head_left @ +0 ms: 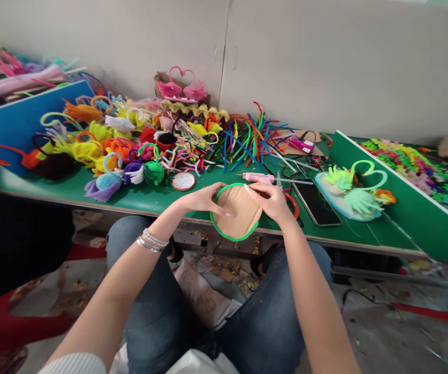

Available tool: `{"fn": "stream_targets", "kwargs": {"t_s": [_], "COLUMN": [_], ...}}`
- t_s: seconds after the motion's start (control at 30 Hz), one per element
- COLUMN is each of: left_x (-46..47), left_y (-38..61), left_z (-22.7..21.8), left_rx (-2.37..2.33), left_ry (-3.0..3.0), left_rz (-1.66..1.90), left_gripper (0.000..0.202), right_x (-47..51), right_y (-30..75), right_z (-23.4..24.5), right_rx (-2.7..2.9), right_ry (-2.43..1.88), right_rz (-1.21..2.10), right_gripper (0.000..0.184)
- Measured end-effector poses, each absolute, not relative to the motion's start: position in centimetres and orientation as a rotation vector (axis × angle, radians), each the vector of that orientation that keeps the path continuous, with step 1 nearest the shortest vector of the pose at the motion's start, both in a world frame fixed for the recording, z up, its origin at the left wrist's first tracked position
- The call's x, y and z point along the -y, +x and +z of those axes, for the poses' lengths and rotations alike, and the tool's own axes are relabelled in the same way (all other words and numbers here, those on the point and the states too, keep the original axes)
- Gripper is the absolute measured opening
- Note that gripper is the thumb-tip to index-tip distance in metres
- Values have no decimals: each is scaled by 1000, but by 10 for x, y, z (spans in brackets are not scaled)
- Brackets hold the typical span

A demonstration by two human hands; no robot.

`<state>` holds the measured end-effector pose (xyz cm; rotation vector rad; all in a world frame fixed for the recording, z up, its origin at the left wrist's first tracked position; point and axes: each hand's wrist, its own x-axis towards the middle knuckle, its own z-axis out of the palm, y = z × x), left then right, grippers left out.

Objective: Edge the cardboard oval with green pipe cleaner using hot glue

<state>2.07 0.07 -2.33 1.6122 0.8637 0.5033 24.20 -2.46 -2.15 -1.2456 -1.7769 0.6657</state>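
Observation:
Over the table's front edge I hold a rounded piece of cardboard [236, 214] with a bright green pipe cleaner [234, 239] running along its rim. My left hand [207, 200] grips the left side, its thumb lying on the brown face. At the upper right edge, my right hand [271, 201] pinches the rim with fingertips on the green strip. Part of the rim at the right shows bare cardboard. Just beyond my hands lies a pink glue gun [258, 177] with a glue stick in its rear.
Fuzzy pipe-cleaner swans [114, 150] crowd the left, with loose pipe cleaners [250, 137] behind. A round white lid [184, 181] lies left of my hands. At the right are a phone [317, 203], a green swan pair [354, 192] and a green divider [395, 176]. Another person sits left.

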Motion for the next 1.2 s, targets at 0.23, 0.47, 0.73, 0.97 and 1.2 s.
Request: {"fn": "stream_targets", "kwargs": {"t_s": [0.23,0.47,0.73,0.97,1.2], "left_x": [1,4,6,6,10], "left_y": [24,27,26,26,28], "left_z": [-21,-16,-16,-16,-8], "left_rx": [-844,-848,-948,-944,-916], "left_ry": [1636,1574,1630,1668,1494], "left_rz": [565,605,652,659,608], "left_gripper": [61,47,37,36,43], "right_x": [24,22,22,23,21], "right_y": [241,241,242,239,240], "right_z": [-24,-28,-28,-24,-27], "right_rx": [1709,1704,1755,1775,1682], "right_ry": [-1213,-1142,-1155,-1164,-1236], "right_rz": [654,681,672,623,778], "right_gripper": [32,29,26,23,35]}}
